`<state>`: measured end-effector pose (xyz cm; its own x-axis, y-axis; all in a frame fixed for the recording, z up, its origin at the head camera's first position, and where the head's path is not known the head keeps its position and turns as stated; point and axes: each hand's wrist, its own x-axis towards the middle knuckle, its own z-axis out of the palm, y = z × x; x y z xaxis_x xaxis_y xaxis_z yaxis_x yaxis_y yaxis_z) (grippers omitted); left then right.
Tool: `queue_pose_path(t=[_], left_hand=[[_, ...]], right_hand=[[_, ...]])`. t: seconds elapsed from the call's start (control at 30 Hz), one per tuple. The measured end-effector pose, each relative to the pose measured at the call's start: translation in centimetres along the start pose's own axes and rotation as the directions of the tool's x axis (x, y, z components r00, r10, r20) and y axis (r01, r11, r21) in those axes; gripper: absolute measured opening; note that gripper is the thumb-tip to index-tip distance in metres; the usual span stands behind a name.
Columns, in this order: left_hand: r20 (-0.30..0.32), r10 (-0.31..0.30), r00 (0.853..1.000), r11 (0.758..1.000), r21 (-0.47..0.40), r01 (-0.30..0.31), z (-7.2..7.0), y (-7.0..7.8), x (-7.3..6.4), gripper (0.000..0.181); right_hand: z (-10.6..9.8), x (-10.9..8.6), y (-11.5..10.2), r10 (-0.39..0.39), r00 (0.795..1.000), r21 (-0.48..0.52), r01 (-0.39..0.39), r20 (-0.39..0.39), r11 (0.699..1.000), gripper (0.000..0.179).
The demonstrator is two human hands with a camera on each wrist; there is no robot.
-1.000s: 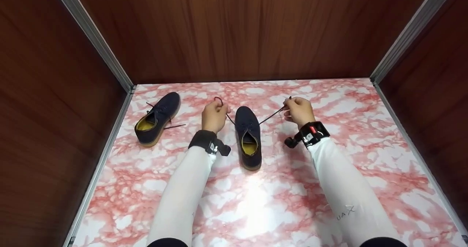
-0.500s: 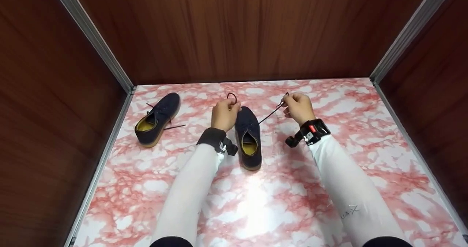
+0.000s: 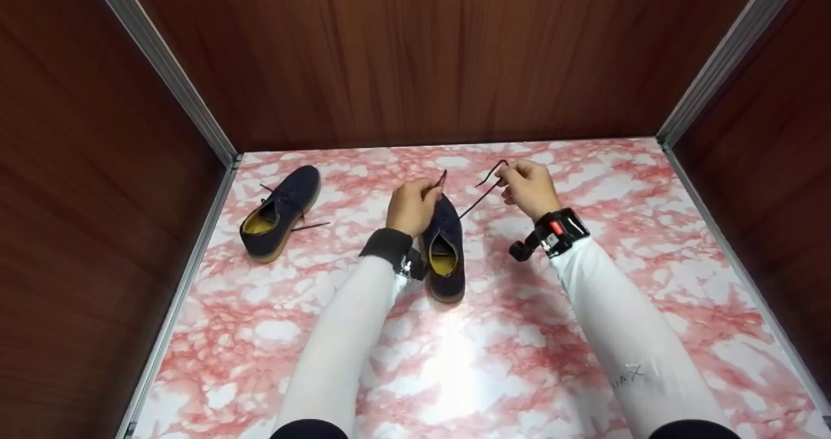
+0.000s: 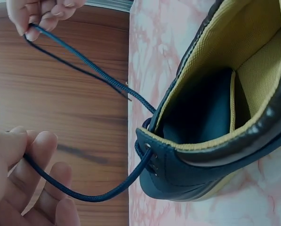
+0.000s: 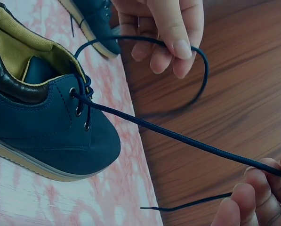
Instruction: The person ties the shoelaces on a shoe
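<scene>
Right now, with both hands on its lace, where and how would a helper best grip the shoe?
Probably round the heel, from the near side: the shoe stands upright, toe pointing away, while the left hand and lace crowd its front.

The head view looks down; close wrist views share one shoe [image 3: 445,247].

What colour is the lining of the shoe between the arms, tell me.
Yellow: the lining shows best in the left wrist view.
</scene>
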<state>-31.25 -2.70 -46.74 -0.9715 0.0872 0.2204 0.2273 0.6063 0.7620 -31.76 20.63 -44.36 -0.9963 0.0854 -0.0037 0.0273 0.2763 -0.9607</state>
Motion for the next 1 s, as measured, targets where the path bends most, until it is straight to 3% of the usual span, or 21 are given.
queue_pose_path(t=[0.17, 0.37, 0.57, 0.73, 0.83, 1.0], left_hand=[[0.047, 0.013, 0.999, 1.000, -0.023, -0.011, 0.8, 0.3, 0.1, 0.022], [0.163, 0.027, 0.986, 0.999, -0.038, -0.021, 1.5, -0.2, 0.0, 0.019], [0.246, -0.030, 0.969, 1.000, 0.003, 0.030, 0.9, -1.3, -0.2, 0.012], [0.321, -0.076, 0.944, 0.994, -0.054, 0.099, 0.5, -2.0, -0.3, 0.014], [0.340, -0.105, 0.935, 0.990, -0.050, 0.130, 0.5, -2.3, -0.5, 0.017], [0.323, -0.115, 0.939, 0.992, -0.014, 0.127, 0.6, -2.4, -0.6, 0.020]], right_hand=[[-0.1, -0.2, -0.6, -0.045, 0.999, -0.013, 0.045, 0.016, 0.999, 0.027], [0.2, -0.4, -1.3, -0.099, 0.994, -0.064, 0.102, 0.052, 0.993, 0.030], [0.2, -0.3, -1.8, -0.145, 0.985, -0.136, 0.157, 0.091, 0.978, 0.030], [0.2, 0.1, -2.2, -0.156, 0.981, -0.153, 0.173, 0.118, 0.973, 0.030], [0.5, 0.3, -2.5, -0.145, 0.979, -0.157, 0.167, 0.140, 0.973, 0.030], [1.1, 0.6, -3.1, -0.136, 0.975, -0.175, 0.166, 0.173, 0.971, 0.031]])
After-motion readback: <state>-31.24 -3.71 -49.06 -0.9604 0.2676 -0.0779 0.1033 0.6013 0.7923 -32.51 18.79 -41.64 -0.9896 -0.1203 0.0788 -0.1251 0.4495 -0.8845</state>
